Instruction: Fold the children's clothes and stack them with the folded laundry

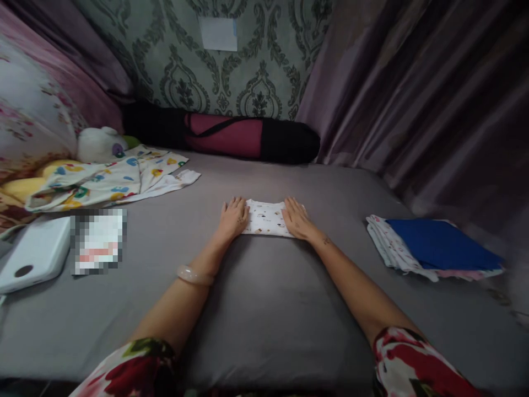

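A small white cloth with a fine print (265, 219), folded into a flat rectangle, lies on the grey sheet (273, 309) in front of me. My left hand (234, 216) rests flat on its left end, fingers stretched out and pointing away from me. On the right end, my right hand (296, 216) lies flat in the same way, with its fingers extended. Between the two hands the printed middle of the cloth shows; its ends are hidden under my palms.
At right sits a stack of folded cloths (446, 243), blue on top. To the left lie a colourful printed garment (119, 175), a plush toy (99, 144), a white power bank (39, 251) and a blurred-out item (100, 240). A long black and red bag (225, 135) lines the back wall.
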`<state>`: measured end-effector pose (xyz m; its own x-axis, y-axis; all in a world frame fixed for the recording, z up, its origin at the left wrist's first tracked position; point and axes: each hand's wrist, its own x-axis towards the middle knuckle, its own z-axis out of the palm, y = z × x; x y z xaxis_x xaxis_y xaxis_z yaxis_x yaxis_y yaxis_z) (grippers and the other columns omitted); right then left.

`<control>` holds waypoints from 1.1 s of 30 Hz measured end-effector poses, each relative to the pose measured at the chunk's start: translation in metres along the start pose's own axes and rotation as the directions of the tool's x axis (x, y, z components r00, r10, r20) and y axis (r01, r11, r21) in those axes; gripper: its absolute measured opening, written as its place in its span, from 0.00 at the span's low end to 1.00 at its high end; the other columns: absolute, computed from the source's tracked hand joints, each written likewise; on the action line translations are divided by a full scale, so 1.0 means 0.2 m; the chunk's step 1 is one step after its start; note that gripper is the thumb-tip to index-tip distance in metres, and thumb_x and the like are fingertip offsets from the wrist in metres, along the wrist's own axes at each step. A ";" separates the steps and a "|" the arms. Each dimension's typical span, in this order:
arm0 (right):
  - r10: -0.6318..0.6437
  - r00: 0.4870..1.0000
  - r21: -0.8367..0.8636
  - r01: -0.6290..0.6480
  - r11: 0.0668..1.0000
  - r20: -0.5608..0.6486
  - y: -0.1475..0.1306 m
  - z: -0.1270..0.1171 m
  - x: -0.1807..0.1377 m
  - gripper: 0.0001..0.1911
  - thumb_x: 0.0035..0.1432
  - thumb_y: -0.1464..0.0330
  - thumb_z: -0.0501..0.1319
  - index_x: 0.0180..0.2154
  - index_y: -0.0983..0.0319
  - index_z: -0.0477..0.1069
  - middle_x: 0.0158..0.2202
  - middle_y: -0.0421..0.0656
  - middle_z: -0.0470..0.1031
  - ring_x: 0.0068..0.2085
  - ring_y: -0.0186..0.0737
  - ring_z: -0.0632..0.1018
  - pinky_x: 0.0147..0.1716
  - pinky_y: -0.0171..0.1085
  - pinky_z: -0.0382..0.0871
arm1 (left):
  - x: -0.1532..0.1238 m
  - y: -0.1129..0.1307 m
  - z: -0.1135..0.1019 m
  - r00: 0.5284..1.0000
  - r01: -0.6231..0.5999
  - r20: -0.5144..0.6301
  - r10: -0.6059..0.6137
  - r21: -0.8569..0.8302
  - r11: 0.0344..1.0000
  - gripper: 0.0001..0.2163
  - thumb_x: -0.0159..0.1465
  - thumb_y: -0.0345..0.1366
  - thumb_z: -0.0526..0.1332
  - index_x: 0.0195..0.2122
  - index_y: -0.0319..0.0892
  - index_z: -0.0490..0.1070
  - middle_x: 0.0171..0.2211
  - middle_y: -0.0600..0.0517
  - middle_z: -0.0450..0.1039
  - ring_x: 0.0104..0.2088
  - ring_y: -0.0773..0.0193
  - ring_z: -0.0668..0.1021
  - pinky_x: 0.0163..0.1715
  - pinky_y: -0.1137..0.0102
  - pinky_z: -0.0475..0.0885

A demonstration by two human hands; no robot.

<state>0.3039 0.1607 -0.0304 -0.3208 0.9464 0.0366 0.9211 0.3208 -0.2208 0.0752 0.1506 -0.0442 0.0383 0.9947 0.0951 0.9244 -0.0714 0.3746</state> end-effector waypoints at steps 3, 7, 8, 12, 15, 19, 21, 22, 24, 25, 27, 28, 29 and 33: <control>-0.006 0.999 -0.037 0.007 0.999 0.033 0.01 0.03 -0.01 0.34 0.68 0.60 0.35 0.66 0.74 0.50 0.69 0.54 0.50 0.69 0.46 0.51 0.67 0.45 0.41 | 0.00 -0.02 0.01 0.999 0.004 0.046 -0.004 0.007 1.000 0.24 0.69 0.39 0.44 0.63 0.35 0.58 0.66 0.39 0.54 0.67 0.50 0.56 0.64 0.49 0.49; -0.003 0.997 -0.019 0.005 1.000 0.083 0.00 0.01 0.01 0.34 0.68 0.60 0.35 0.67 0.74 0.49 0.69 0.54 0.49 0.69 0.47 0.51 0.67 0.46 0.41 | 0.02 -0.04 0.01 1.000 -0.008 0.016 0.008 -0.024 1.000 0.22 0.69 0.37 0.44 0.62 0.37 0.61 0.66 0.40 0.57 0.66 0.50 0.58 0.63 0.48 0.51; -0.007 0.996 -0.010 0.008 1.000 0.086 -0.01 0.00 0.02 0.34 0.68 0.60 0.35 0.67 0.74 0.49 0.69 0.54 0.49 0.69 0.47 0.51 0.67 0.46 0.41 | 0.02 -0.04 0.01 1.000 -0.009 0.007 0.009 -0.035 0.999 0.21 0.69 0.36 0.44 0.61 0.39 0.62 0.65 0.41 0.58 0.66 0.50 0.59 0.63 0.47 0.52; -0.111 0.993 0.020 0.110 0.994 0.042 -0.11 0.00 0.05 0.33 0.68 0.59 0.35 0.67 0.71 0.49 0.69 0.51 0.49 0.69 0.44 0.49 0.67 0.46 0.40 | 0.03 -0.05 0.01 1.000 0.001 -0.016 -0.002 -0.055 0.998 0.19 0.69 0.35 0.44 0.58 0.42 0.64 0.64 0.44 0.61 0.66 0.50 0.59 0.62 0.47 0.53; -0.176 0.983 0.015 0.176 0.984 0.042 -0.17 0.05 0.04 0.32 0.68 0.60 0.36 0.67 0.69 0.51 0.69 0.49 0.51 0.69 0.44 0.51 0.67 0.45 0.40 | 0.03 -0.06 0.01 1.000 0.011 -0.014 -0.011 -0.049 0.999 0.19 0.69 0.34 0.45 0.58 0.43 0.65 0.64 0.44 0.61 0.66 0.50 0.58 0.63 0.46 0.52; -0.172 0.983 -0.004 0.173 0.985 0.071 -0.19 0.07 0.04 0.31 0.68 0.61 0.37 0.67 0.69 0.51 0.69 0.49 0.51 0.69 0.44 0.51 0.67 0.46 0.40 | 0.03 -0.07 0.00 1.000 0.004 -0.014 -0.005 -0.069 0.998 0.19 0.68 0.33 0.46 0.56 0.43 0.67 0.63 0.44 0.62 0.66 0.49 0.59 0.62 0.44 0.52; -0.162 0.982 -0.002 0.163 0.987 0.094 -0.20 0.05 0.05 0.31 0.68 0.61 0.37 0.67 0.69 0.52 0.69 0.50 0.51 0.69 0.45 0.51 0.67 0.47 0.40 | 0.03 -0.07 0.00 1.000 0.007 -0.022 -0.009 -0.096 0.995 0.19 0.67 0.32 0.46 0.55 0.44 0.68 0.62 0.45 0.64 0.66 0.49 0.59 0.62 0.45 0.52; -0.160 0.983 0.000 0.161 0.987 0.093 -0.22 0.04 0.05 0.31 0.68 0.61 0.37 0.67 0.69 0.52 0.69 0.50 0.51 0.69 0.45 0.51 0.67 0.48 0.40 | 0.03 -0.07 0.00 0.999 0.013 -0.030 -0.017 -0.116 0.993 0.19 0.67 0.31 0.46 0.55 0.45 0.69 0.61 0.45 0.65 0.65 0.50 0.60 0.62 0.45 0.53; -0.172 0.983 0.008 0.172 0.985 0.058 -0.27 0.03 0.06 0.31 0.68 0.60 0.37 0.67 0.69 0.52 0.69 0.50 0.50 0.69 0.45 0.50 0.67 0.49 0.39 | 0.05 -0.08 0.00 0.997 0.038 -0.061 -0.049 -0.167 0.985 0.19 0.67 0.31 0.46 0.55 0.44 0.68 0.60 0.45 0.67 0.65 0.51 0.61 0.62 0.46 0.53; -0.187 0.982 0.013 0.186 0.982 0.039 -0.29 0.04 0.07 0.31 0.69 0.60 0.37 0.67 0.69 0.51 0.69 0.50 0.50 0.69 0.45 0.50 0.67 0.48 0.39 | 0.05 -0.09 0.00 0.994 0.053 -0.079 -0.069 -0.198 0.979 0.19 0.67 0.31 0.46 0.56 0.43 0.68 0.59 0.44 0.68 0.64 0.52 0.62 0.62 0.48 0.54; -0.212 0.977 0.020 0.211 0.977 0.024 -0.34 0.06 0.08 0.31 0.69 0.60 0.38 0.67 0.69 0.51 0.69 0.49 0.50 0.69 0.44 0.50 0.67 0.47 0.40 | 0.07 -0.10 -0.01 0.987 0.079 -0.112 -0.112 -0.261 0.962 0.20 0.68 0.32 0.46 0.57 0.39 0.68 0.57 0.42 0.70 0.62 0.54 0.66 0.62 0.53 0.57; -0.217 0.976 0.021 0.216 0.976 0.026 -0.36 0.08 0.08 0.31 0.68 0.61 0.39 0.67 0.69 0.51 0.69 0.50 0.50 0.69 0.44 0.51 0.67 0.46 0.41 | 0.08 -0.11 -0.02 0.983 0.091 -0.126 -0.133 -0.290 0.953 0.20 0.67 0.32 0.47 0.57 0.37 0.68 0.57 0.41 0.71 0.60 0.55 0.69 0.61 0.56 0.59; -0.216 0.976 0.019 0.216 0.976 0.028 -0.36 0.09 0.07 0.31 0.68 0.61 0.40 0.67 0.69 0.51 0.69 0.50 0.51 0.69 0.45 0.52 0.67 0.46 0.41 | 0.08 -0.11 -0.02 0.978 0.102 -0.140 -0.153 -0.318 0.943 0.20 0.67 0.31 0.47 0.56 0.36 0.68 0.56 0.41 0.71 0.58 0.55 0.71 0.60 0.59 0.62; -0.205 0.977 0.009 0.204 0.979 0.057 -0.37 0.10 0.08 0.31 0.68 0.61 0.41 0.66 0.70 0.52 0.68 0.50 0.52 0.68 0.46 0.53 0.66 0.46 0.42 | 0.10 -0.14 -0.05 0.944 0.141 -0.217 -0.246 -0.409 0.902 0.20 0.66 0.31 0.47 0.55 0.34 0.70 0.53 0.41 0.73 0.55 0.57 0.74 0.56 0.64 0.67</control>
<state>0.2266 0.1522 -0.0328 -0.5146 0.8571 0.0249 0.8341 0.5071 -0.2170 0.0470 0.1715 -0.0434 -0.2740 0.9411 0.1979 0.6838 0.0460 0.7282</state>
